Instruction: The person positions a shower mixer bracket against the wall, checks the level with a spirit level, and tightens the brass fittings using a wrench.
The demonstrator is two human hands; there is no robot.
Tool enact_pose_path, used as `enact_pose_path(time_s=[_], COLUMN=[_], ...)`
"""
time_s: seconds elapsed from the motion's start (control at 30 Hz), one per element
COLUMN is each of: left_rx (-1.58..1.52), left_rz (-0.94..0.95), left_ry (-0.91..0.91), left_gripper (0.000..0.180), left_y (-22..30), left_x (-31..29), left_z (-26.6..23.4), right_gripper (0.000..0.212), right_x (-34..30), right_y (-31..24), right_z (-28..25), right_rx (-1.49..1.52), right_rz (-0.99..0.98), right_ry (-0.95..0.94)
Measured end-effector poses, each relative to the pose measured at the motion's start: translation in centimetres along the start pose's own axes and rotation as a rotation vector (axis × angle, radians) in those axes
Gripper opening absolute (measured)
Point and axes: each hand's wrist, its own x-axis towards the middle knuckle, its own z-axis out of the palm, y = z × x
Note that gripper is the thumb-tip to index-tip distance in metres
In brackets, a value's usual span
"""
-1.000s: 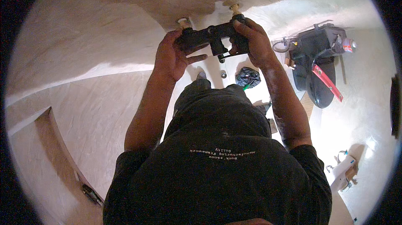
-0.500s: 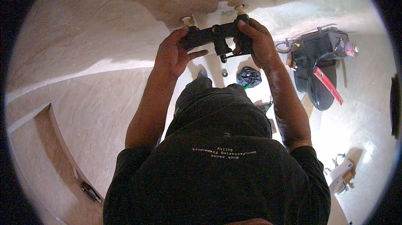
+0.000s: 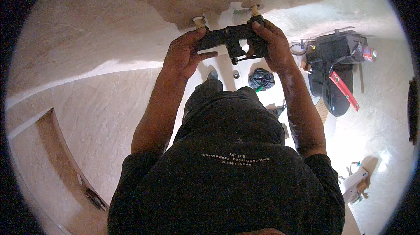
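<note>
A black wall-mounted mixer tap (image 3: 217, 38) is held up against the marbled wall, at a slight tilt with its right end higher. My left hand (image 3: 184, 52) grips its left end, thumb on top by the joint and one finger stretched out beneath the body. Around the right end my right hand (image 3: 278, 48) is closed, its thumb near the collar. Two brass-coloured pipe fittings, a left one (image 3: 199, 22) and a right one (image 3: 255, 11), stick out of the wall at the tap's ends. Whether the tap is threaded onto them I cannot tell.
To the right is a black toilet (image 3: 337, 86) with a red spirit level (image 3: 344, 90) across its lid and a can (image 3: 369, 54) on its tank. A dark plastic bag (image 3: 261, 79) lies on the floor. Tools (image 3: 95, 199) rest in the wall niche at left.
The tap and both hands have shifted slightly to the right. My left thumb has moved up and inward, close to the left fitting. Both hands keep their hold.
</note>
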Motion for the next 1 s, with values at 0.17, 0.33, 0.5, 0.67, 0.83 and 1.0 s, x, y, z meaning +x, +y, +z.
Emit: enact_pose_path(time_s=[0.17, 0.33, 0.5, 0.67, 0.83, 1.0], left_rx=[-0.071, -0.050, 0.175, -0.228, 0.169, -0.146], left_rz=[-0.089, -0.064, 0.062, -0.160, 0.002, -0.129], left_ry=[-0.032, -0.061, -0.003, -0.165, 0.002, -0.029], left_gripper=[0.035, 0.036, 0.038, 0.033, 0.037, 0.037], left_y=[1.0, 0.8, 0.5, 1.4, 0.6, 1.5], left_x=[-1.0, -0.5, -0.2, -0.9, -0.2, -1.5], left_z=[0.8, -0.1, -0.2, 0.4, 0.3, 1.9], right_gripper=[0.031, 0.032, 0.032, 0.030, 0.029, 0.028], right_x=[0.0, 0.0, -0.6, -0.6, -0.4, -0.6], right_y=[0.0, 0.1, -1.1, -1.0, -0.9, -1.0], right_z=[-0.3, -0.1, 1.1, 0.3, 0.7, 0.6], right_rx=[-0.026, 0.004, -0.060, 0.009, -0.031, -0.010], right_rz=[0.020, 0.002, 0.027, 0.045, 0.025, 0.056], right_ry=[0.014, -0.016, 0.032, 0.009, 0.022, 0.043])
